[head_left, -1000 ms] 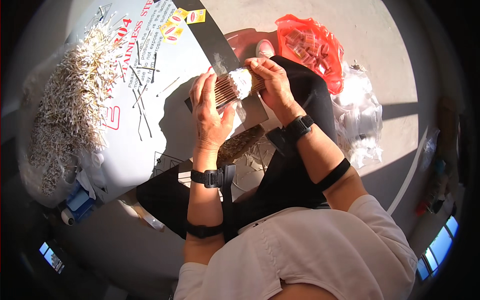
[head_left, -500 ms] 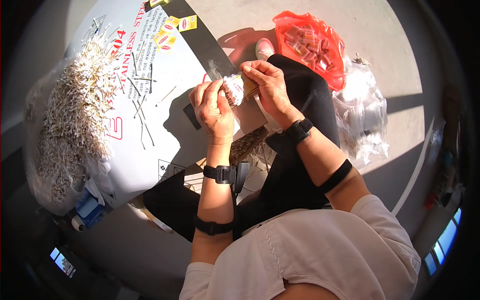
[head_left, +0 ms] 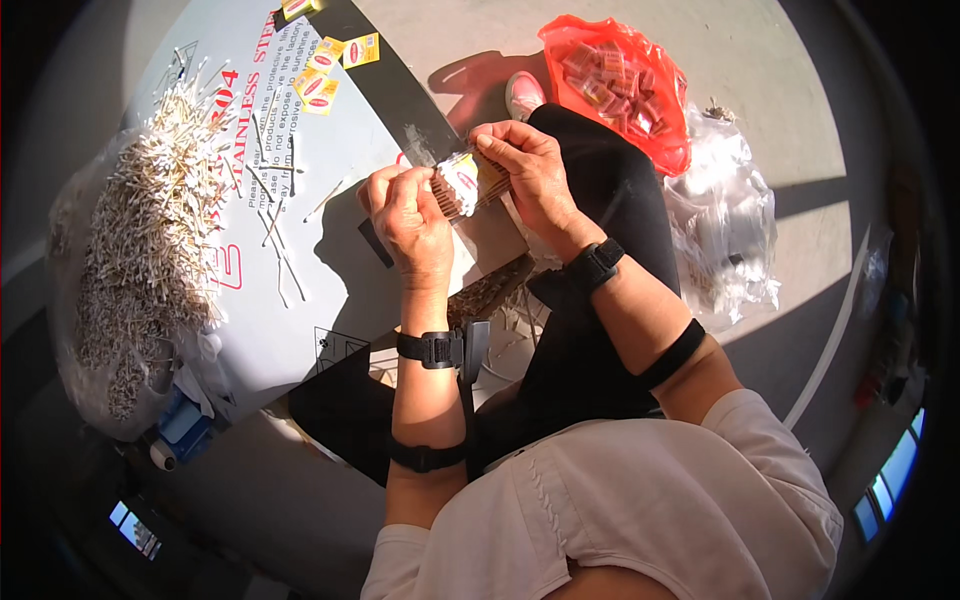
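Between my hands is a small bundle of cotton swabs (head_left: 463, 187) with wooden sticks, white tips and a yellow and white label or wrapper. My left hand (head_left: 408, 222) is closed, its fingertips pinching the bundle's left end by the white tips. On the other side my right hand (head_left: 530, 172) pinches the upper right end between thumb and fingers. Both hands are above the table's near right edge, over a brown cardboard piece (head_left: 492, 232). Part of the bundle is hidden behind my fingers.
Loose cotton swabs (head_left: 150, 230) heap out of a clear bag on the left of the table (head_left: 270, 340). Several yellow cards (head_left: 318, 92) lie at its far edge, with stray swabs nearer. On the floor to the right are a red bag (head_left: 672, 95) of small packs and a clear plastic bag (head_left: 722, 225).
My hands and the bundle have shifted slightly left, and the bundle has turned so more of its wooden sticks show. Both hands keep their pinch. The whole view has moved a little.
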Demonstrator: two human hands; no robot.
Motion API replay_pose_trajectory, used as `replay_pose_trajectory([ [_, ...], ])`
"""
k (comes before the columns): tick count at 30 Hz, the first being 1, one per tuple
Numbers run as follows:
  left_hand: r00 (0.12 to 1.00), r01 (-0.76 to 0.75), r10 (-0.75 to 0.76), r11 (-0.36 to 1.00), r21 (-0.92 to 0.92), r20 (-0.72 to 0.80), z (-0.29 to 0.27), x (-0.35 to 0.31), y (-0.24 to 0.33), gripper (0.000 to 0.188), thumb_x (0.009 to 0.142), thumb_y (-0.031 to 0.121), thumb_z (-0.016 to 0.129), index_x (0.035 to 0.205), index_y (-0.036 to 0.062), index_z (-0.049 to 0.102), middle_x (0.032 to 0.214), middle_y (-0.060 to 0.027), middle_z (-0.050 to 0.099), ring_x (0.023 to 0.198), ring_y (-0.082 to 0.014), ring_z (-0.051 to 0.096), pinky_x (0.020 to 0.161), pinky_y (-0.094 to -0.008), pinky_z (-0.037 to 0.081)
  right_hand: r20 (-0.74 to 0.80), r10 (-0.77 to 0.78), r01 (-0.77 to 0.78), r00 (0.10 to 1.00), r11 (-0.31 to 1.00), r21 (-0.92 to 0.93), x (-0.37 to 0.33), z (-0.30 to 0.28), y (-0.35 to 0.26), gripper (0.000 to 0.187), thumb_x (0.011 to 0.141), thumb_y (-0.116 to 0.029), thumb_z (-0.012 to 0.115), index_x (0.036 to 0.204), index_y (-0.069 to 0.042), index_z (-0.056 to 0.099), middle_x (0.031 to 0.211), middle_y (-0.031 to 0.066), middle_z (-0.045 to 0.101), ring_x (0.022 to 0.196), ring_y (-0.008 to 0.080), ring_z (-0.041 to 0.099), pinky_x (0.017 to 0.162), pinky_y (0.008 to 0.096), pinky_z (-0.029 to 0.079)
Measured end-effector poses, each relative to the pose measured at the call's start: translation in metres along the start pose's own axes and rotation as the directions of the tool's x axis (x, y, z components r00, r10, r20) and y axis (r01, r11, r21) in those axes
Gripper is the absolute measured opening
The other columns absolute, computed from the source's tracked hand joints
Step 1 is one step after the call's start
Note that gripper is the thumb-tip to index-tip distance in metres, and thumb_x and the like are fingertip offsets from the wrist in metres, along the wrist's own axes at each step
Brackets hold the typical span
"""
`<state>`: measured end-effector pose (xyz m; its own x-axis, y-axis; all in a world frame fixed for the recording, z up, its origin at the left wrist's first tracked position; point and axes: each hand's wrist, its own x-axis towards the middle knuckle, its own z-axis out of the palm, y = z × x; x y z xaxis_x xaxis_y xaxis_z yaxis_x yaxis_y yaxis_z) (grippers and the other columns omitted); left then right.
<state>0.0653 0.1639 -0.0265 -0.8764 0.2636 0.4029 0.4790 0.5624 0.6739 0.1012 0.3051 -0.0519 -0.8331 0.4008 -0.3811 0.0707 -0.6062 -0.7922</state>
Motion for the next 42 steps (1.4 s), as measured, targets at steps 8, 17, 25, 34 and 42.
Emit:
replay_pose_trajectory([
  [8, 0.999, 0.032, -0.032, 0.994, -0.1, 0.003, 0.001, 0.0, 0.002, 0.021, 0.077, -0.008, 0.056, 0.092, 0.0023, 0.065, 0.099, -0.0114, 0.058, 0.101, -0.0316, 0.054, 0.089, -0.0426, 0.046, 0.046, -0.081, 0.079, 0.996, 0.996, 0.041, -0.008, 0.009, -0.008, 0.007, 0.09, -0.006, 0.067, 0.094, 0.0, 0.067, 0.084, -0.0014, 0.062, 0.074, 0.0037, 0.053, 0.066, 0.0183, 0.044],
  [17, 0.985, 0.158, -0.174, 0.872, -0.463, 0.007, -0.001, -0.001, 0.003, 0.022, 0.096, 0.008, 0.049, 0.11, -0.0019, 0.063, 0.117, -0.0134, 0.061, 0.111, -0.0238, 0.057, 0.096, -0.0361, 0.047, 0.063, -0.232, 0.238, 0.971, 0.965, -0.113, -0.006, 0.008, -0.002, 0.006, 0.089, -0.003, 0.067, 0.09, 0.002, 0.065, 0.092, 0.0007, 0.057, 0.082, 0.0067, 0.053, 0.072, 0.0205, 0.043],
  [25, 0.952, 0.251, -0.306, 0.797, -0.549, -0.01, 0.007, -0.001, 0.014, 0.033, 0.098, 0.017, 0.05, 0.12, -0.0058, 0.059, 0.117, -0.0147, 0.062, 0.112, -0.0223, 0.057, 0.102, -0.0357, 0.042, 0.095, -0.299, 0.311, 0.949, 0.937, -0.158, -0.007, 0.009, -0.002, 0.005, 0.089, -0.003, 0.067, 0.09, 0.002, 0.065, 0.093, 0.002, 0.056, 0.083, 0.0083, 0.052, 0.074, 0.0221, 0.043],
  [34, 0.92, 0.21, -0.376, 0.707, -0.676, -0.107, 0.02, -0.001, 0.025, 0.04, 0.103, 0.026, 0.045, 0.126, -0.006, 0.051, 0.13, -0.0178, 0.053, 0.122, -0.0265, 0.051, 0.111, -0.0414, 0.037, 0.15, -0.277, 0.304, 0.949, 0.931, -0.203, -0.008, 0.005, -0.001, 0.009, 0.095, -0.008, 0.061, 0.099, 0.0, 0.063, 0.103, 0.0008, 0.058, 0.096, 0.0071, 0.053, 0.086, 0.0215, 0.042],
  [42, 0.944, 0.248, -0.329, 0.671, -0.699, 0.02, 0.03, 0.002, 0.034, 0.049, 0.104, 0.036, 0.041, 0.13, -0.0052, 0.048, 0.137, -0.017, 0.047, 0.128, -0.027, 0.045, 0.113, -0.0422, 0.033, 0.211, -0.271, 0.324, 0.939, 0.904, -0.278, -0.008, 0.005, -0.006, 0.018, 0.095, -0.006, 0.06, 0.112, 0.0, 0.059, 0.112, 0.006, 0.058, 0.1, 0.0129, 0.057, 0.09, 0.0269, 0.045],
])
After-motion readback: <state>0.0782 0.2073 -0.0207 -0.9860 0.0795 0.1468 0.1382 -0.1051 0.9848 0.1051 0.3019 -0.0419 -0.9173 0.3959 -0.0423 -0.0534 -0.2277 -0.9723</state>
